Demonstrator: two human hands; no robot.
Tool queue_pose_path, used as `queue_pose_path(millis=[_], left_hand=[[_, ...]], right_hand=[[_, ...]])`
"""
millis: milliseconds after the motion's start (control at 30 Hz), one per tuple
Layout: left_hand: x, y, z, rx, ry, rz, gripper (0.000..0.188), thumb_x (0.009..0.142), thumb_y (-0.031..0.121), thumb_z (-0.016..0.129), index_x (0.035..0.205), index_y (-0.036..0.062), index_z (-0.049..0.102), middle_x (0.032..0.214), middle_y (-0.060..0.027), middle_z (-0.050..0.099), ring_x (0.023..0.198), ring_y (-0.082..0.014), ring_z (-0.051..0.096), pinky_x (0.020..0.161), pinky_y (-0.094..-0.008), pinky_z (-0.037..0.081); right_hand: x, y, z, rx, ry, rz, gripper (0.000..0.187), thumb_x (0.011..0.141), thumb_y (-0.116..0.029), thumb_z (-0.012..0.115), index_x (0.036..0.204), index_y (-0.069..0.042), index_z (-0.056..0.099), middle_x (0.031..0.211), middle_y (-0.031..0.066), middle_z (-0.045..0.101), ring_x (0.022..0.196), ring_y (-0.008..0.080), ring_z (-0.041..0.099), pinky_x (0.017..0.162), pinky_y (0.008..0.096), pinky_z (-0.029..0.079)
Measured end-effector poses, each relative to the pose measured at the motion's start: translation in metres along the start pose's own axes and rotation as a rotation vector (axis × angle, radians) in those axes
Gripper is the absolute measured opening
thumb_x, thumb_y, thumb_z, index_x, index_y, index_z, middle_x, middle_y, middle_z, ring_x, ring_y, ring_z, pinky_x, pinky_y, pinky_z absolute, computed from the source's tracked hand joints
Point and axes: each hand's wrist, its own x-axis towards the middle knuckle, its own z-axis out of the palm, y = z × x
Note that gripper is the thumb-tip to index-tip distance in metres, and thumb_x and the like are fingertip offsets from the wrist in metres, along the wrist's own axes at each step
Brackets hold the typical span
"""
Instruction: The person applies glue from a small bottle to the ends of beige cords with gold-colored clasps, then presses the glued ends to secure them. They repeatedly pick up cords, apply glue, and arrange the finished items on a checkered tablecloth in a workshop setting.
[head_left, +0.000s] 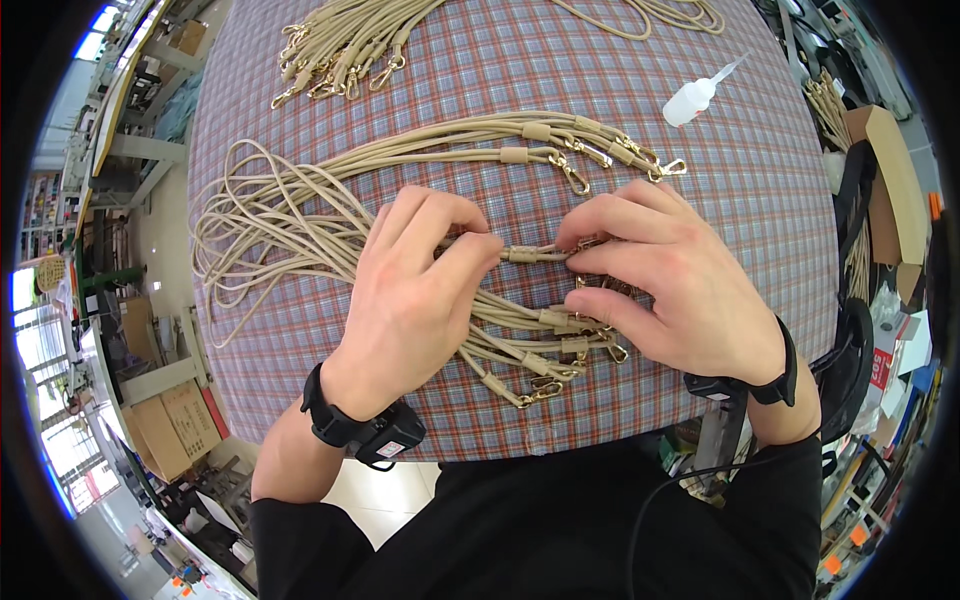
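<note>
Between my two hands runs a beige cord with a short beige sleeve (523,254) around it. My left hand (410,290) pinches this cord just left of the sleeve, thumb and forefinger closed. On the other side of the sleeve, the curled fingers of my right hand (680,265) hold the cord's end; what lies under those fingers is partly hidden. Similar cords with metal snap hooks (570,177) lie beyond my hands, and more cords with sleeves and hooks (540,390) lie nearer to me. Their long loops (260,230) bunch together at the left.
A plaid cloth (480,70) covers the padded table. Another bundle of beige hooked cords (345,50) lies at the far edge. A small white bottle with a thin nozzle (690,102) rests at the far right. An open cardboard box (893,190) stands beyond the table's right side.
</note>
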Motion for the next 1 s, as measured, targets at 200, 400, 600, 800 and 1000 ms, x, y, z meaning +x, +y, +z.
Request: queue_pose_path(millis=[200, 400, 600, 800, 1000], left_hand=[[0.002, 0.004, 0.004, -0.11, 0.035, 0.01, 0.022, 0.088, -0.009, 0.079, 0.104, 0.001, 0.069, 0.102, -0.0118, 0.07, 0.095, -0.0336, 0.066, 0.084, -0.043, 0.052], [-0.002, 0.011, 0.002, -0.158, 0.052, -0.017, 0.022, 0.092, -0.008, 0.077, 0.109, 0.0025, 0.07, 0.093, -0.0106, 0.07, 0.083, -0.0326, 0.063, 0.076, -0.0415, 0.049], [0.001, 0.012, -0.001, -0.18, -0.058, 0.005, 0.02, 0.096, -0.01, 0.071, 0.112, 0.0012, 0.071, 0.094, -0.0123, 0.07, 0.081, -0.0327, 0.063, 0.074, -0.0418, 0.051], [-0.002, 0.009, 0.004, -0.36, -0.017, -0.001, 0.022, 0.095, -0.014, 0.069, 0.112, -0.0013, 0.07, 0.097, -0.0146, 0.072, 0.083, -0.0315, 0.067, 0.073, -0.0399, 0.054], [-0.004, 0.019, -0.003, -0.473, -0.046, -0.147, 0.018, 0.093, -0.009, 0.075, 0.108, -0.0002, 0.071, 0.09, -0.0135, 0.064, 0.078, -0.0325, 0.063, 0.067, -0.0413, 0.051]], right_hand=[[0.002, 0.001, 0.002, 0.064, 0.048, -0.027, 0.012, 0.091, -0.009, 0.083, 0.093, -0.003, 0.074, 0.118, 0.0078, 0.074, 0.105, 0.0315, 0.065, 0.094, 0.0443, 0.054], [0.004, 0.001, -0.003, 0.215, 0.105, -0.002, 0.011, 0.09, -0.003, 0.084, 0.094, -0.003, 0.073, 0.1, 0.0085, 0.076, 0.095, 0.0326, 0.07, 0.089, 0.0436, 0.055], [0.001, -0.001, -0.001, 0.492, 0.107, 0.135, 0.013, 0.089, 0.004, 0.083, 0.099, -0.001, 0.076, 0.094, 0.0094, 0.079, 0.09, 0.0291, 0.077, 0.081, 0.0383, 0.061], [0.002, -0.002, 0.0, 0.482, 0.116, 0.009, 0.015, 0.089, 0.004, 0.084, 0.101, -0.002, 0.077, 0.097, 0.0096, 0.08, 0.09, 0.0268, 0.079, 0.082, 0.0365, 0.062], [0.002, -0.012, -0.003, 0.554, 0.151, 0.17, 0.017, 0.089, 0.003, 0.083, 0.104, -0.002, 0.077, 0.096, 0.0096, 0.08, 0.085, 0.0257, 0.078, 0.076, 0.0345, 0.062]])
